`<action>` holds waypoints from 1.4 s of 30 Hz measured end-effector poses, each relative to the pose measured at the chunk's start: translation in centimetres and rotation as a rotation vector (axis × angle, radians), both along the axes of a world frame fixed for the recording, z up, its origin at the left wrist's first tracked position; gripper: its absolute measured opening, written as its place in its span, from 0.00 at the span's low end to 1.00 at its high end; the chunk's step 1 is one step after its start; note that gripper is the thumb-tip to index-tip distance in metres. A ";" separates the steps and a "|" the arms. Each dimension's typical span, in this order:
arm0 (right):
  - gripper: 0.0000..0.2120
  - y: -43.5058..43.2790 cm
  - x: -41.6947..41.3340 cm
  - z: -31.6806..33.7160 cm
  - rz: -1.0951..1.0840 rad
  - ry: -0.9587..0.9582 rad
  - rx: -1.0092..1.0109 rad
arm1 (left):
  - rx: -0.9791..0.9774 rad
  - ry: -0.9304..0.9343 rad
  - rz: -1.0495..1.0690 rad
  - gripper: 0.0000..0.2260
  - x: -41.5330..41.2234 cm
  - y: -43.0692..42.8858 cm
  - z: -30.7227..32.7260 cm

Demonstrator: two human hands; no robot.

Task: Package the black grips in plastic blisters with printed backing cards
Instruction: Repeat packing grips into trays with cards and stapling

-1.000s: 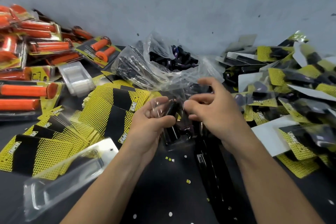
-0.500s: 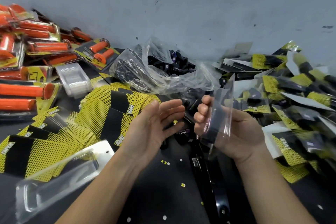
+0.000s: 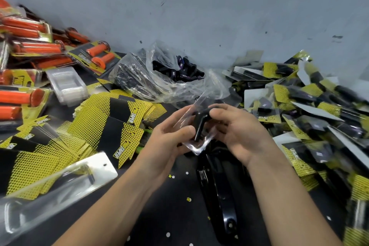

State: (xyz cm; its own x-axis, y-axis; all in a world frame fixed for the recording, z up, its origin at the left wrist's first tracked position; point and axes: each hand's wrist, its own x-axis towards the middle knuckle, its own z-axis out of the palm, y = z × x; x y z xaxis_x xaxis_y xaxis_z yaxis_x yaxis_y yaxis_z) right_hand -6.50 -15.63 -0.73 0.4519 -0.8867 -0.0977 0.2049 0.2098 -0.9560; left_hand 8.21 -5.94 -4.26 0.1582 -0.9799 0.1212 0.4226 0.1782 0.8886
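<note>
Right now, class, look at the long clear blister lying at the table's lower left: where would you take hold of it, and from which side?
Probably pinch the long clear blister by its hole-punched flat end, coming from the right, nearest the left hand. That end is thin, flat and points toward the hands; the domed middle looks bulky and slick.

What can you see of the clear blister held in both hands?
The clear blister is thin, glossy, see-through plastic with a rounded lower corner catching the light. It is held tilted above the table, a black grip lying lengthwise in it. The left hand holds its lower part, thumb on the front; the right hand closes curled fingers on the grip's upper end. No backing card shows on it.
</note>
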 end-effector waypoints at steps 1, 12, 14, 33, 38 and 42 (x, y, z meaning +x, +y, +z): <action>0.05 0.3 0.1 0.3 -0.027 0.085 -0.061 | 0.038 0.001 0.044 0.21 0.0 -0.1 0.0; 0.16 5.1 2.2 1.8 -0.350 1.045 -0.779 | 0.046 -0.014 0.279 0.20 0.3 -0.3 -0.7; 0.18 5.3 3.0 1.3 -0.348 1.047 -0.731 | 0.037 0.033 0.218 0.23 0.0 -0.5 -0.7; 0.11 5.1 2.3 2.2 -0.099 1.188 -1.218 | 0.232 -0.124 0.235 0.14 2.0 -0.3 -0.3; 0.10 5.4 2.7 1.4 -0.098 1.219 -1.208 | 0.273 -0.146 0.111 0.17 2.4 -0.1 -0.4; 0.15 5.2 2.8 1.4 -0.035 1.363 -1.231 | 0.226 -0.188 0.178 0.09 2.0 -0.1 -0.2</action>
